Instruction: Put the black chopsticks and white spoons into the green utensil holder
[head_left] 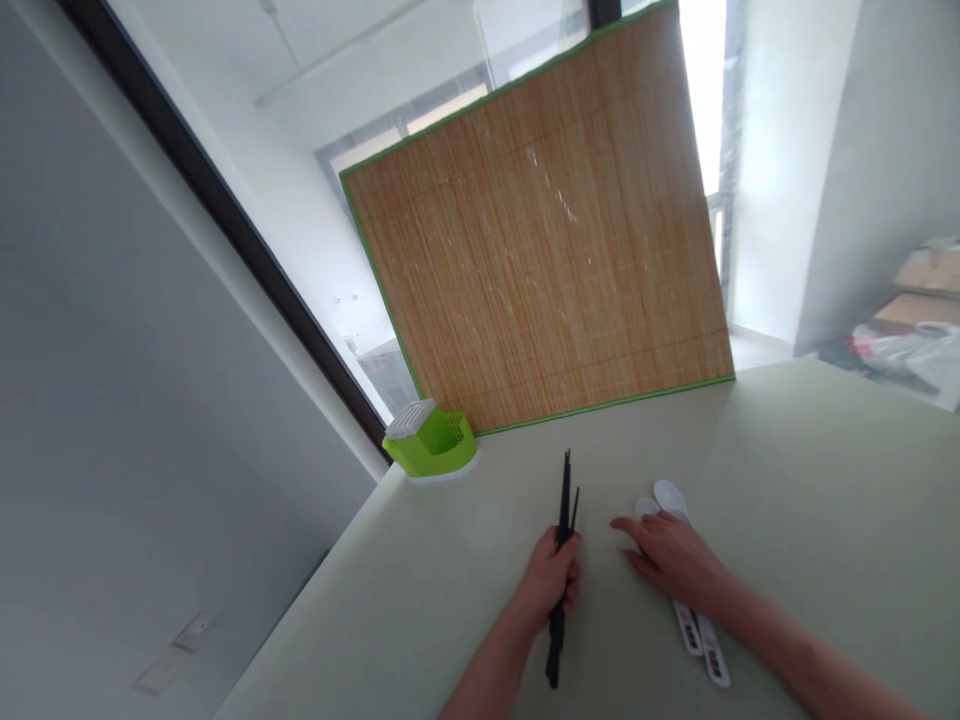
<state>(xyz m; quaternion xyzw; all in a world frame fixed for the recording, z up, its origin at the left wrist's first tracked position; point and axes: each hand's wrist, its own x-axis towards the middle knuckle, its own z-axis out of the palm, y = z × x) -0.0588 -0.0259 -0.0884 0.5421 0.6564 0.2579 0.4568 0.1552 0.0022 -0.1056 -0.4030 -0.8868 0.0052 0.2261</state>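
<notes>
The black chopsticks [565, 500] are pointing to 12 o'clock above the tabletop [420, 590], one thin tip leaning towards 1. To their right, two white spoons [669, 496] are lying side by side, their bowls pointing between 11 and 12 o'clock and their handles running back towards 5. The left hand [551, 575] is coming in from 7 o'clock, its fingers closing around the chopsticks' middle. The right hand [667, 550] is reaching in from 4 o'clock over the spoons, palm down, index finger extending towards 10 and thumb standing apart from it. This hand is hiding the spoons' necks, so whether its other fingers are gripping them is unclear. The left fist is covering the chopsticks' middle, leaving their number hard to make out.
</notes>
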